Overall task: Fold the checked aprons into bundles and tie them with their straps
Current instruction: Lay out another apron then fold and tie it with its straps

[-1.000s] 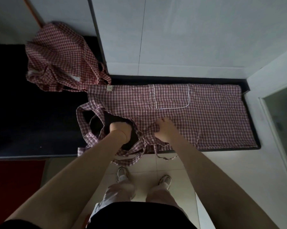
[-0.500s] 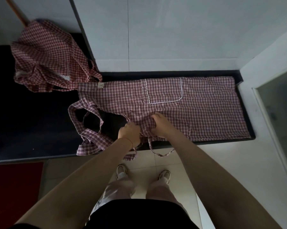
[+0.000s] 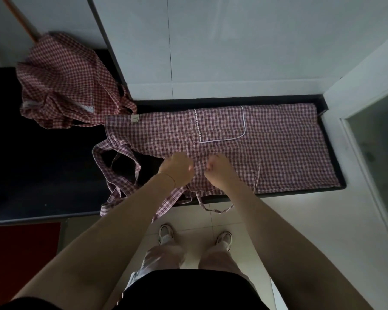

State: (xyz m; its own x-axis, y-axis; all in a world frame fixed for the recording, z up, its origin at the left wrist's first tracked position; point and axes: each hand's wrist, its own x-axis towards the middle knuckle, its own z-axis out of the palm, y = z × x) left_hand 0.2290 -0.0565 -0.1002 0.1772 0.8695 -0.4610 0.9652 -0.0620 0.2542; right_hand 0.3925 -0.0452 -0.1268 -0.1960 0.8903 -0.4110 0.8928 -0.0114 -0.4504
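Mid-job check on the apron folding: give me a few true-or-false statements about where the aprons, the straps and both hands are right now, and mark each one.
1. The spread apron lies flat on the dark counter. True.
2. Both hands are off the cloth. False: the left hand and right hand both grip the apron's near edge with curled fingers.
3. A crumpled apron sits at the far left of the counter. True.
4. The spread apron is already tied into a bundle. False: it is still laid open, its pocket showing.
5. A strap hangs over the counter's near edge. True.
6. The red mat lies on the counter. False: it is on the floor, below the counter edge.
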